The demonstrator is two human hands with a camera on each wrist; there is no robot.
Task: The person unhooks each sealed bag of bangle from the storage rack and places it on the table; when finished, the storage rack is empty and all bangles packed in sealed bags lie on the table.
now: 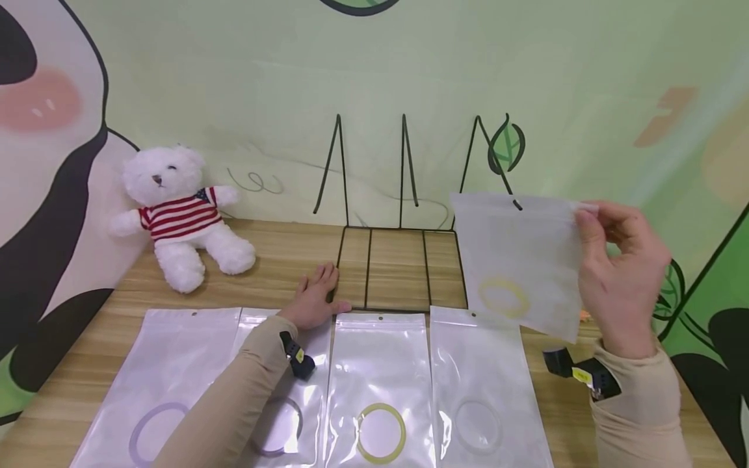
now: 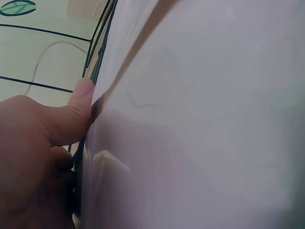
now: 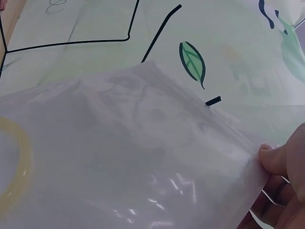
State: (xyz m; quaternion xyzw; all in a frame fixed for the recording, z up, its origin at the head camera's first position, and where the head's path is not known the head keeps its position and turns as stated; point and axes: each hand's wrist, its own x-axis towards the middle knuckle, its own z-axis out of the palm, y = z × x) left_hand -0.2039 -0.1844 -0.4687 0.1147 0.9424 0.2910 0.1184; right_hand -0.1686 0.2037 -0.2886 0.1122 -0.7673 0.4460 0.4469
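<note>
A clear zip bag with a yellow ring inside is pinched at its top right corner by my right hand. Its top edge is at the right prong of a black wire rack, whose tip shows at the zip edge in the right wrist view. My left hand rests at the rack's front left corner, fingers spread on the wood and thumb along the front wire. In the left wrist view, the thumb lies beside a bag's edge.
Several ring bags lie in a row in front: a lilac ring at left, a dark one partly under my left forearm, a yellow-green one, and a pale one at right. A white teddy bear sits back left, against a printed backdrop.
</note>
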